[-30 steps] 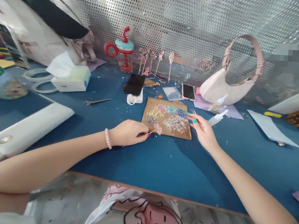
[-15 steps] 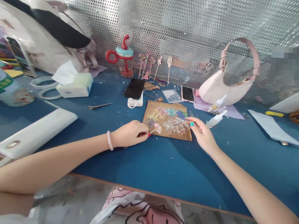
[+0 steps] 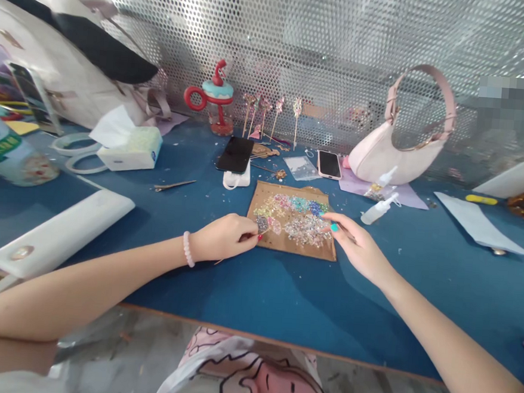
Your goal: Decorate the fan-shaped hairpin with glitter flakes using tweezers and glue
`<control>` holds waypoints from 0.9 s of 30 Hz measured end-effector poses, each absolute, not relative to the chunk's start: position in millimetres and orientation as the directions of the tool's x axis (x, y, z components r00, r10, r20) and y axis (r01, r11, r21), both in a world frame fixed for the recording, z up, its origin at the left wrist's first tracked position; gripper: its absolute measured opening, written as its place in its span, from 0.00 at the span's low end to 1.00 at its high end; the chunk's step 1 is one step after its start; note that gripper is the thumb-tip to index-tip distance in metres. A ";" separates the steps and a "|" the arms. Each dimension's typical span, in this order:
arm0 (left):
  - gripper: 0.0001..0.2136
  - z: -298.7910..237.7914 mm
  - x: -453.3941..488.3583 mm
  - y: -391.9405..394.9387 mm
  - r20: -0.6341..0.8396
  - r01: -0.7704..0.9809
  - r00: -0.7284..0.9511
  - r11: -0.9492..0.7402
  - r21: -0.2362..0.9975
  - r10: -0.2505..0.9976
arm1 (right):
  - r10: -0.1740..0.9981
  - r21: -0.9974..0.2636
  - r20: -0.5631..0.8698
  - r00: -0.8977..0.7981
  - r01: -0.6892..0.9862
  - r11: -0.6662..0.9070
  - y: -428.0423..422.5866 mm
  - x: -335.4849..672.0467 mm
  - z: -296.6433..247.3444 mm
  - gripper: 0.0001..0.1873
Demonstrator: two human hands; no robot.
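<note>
A brown cardboard sheet (image 3: 262,195) lies on the blue table and carries piles of small coloured sparkly beads (image 3: 297,214). My left hand (image 3: 223,237) rests at the sheet's left edge, fingers pinched on a thin stick with a small glittery ornament (image 3: 265,225) at its tip. A pink bead bracelet is on that wrist. My right hand (image 3: 357,245) is at the sheet's right edge, fingers pinched over the beads around a thin tool that I can barely make out.
Behind the sheet lie two phones (image 3: 235,154) (image 3: 329,163), a small plastic bag (image 3: 302,167) and a glue bottle (image 3: 378,209). A pink handbag (image 3: 395,155) stands back right, a tissue box (image 3: 131,146) and a white case (image 3: 62,230) on the left. Finished sticks (image 3: 274,116) lean on the perforated metal wall.
My left hand has drawn the ornament a little left onto the sheet's corner. My right hand has shifted slightly over the beads. The view has tilted a bit.
</note>
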State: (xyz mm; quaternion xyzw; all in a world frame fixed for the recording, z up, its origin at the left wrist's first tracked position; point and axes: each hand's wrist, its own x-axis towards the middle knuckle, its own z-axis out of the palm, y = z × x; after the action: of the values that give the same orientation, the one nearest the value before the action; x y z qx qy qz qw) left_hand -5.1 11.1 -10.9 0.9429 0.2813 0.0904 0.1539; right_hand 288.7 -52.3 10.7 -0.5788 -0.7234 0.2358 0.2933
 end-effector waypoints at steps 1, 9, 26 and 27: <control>0.12 -10.1 -4.9 9.7 0.077 0.512 0.821 -0.790 0.337 0.565 | 0.975 -0.673 0.144 -0.170 0.706 0.222 -54.4 287.7 12.2 0.18; 0.11 -3.3 -4.2 -3.6 0.040 0.524 0.830 -0.801 0.288 0.557 | 0.966 -0.600 0.119 -0.230 0.759 0.255 -70.1 278.8 16.0 0.19; 0.12 5.1 -4.5 -32.6 0.117 0.468 0.846 -0.830 0.305 0.520 | 0.941 -0.189 0.155 -0.302 0.926 0.328 -91.8 258.4 20.7 0.20; 0.12 5.6 -4.8 -31.8 0.125 0.470 0.840 -0.824 0.316 0.528 | 0.941 -0.198 0.153 -0.302 0.923 0.329 -90.6 259.1 20.7 0.20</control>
State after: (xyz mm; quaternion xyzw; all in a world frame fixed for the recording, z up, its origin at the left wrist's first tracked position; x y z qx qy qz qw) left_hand -4.8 -31.8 5.6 0.9493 0.2628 0.1040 0.1379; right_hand 259.1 -90.6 20.7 -0.5783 -0.8060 0.0362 0.1209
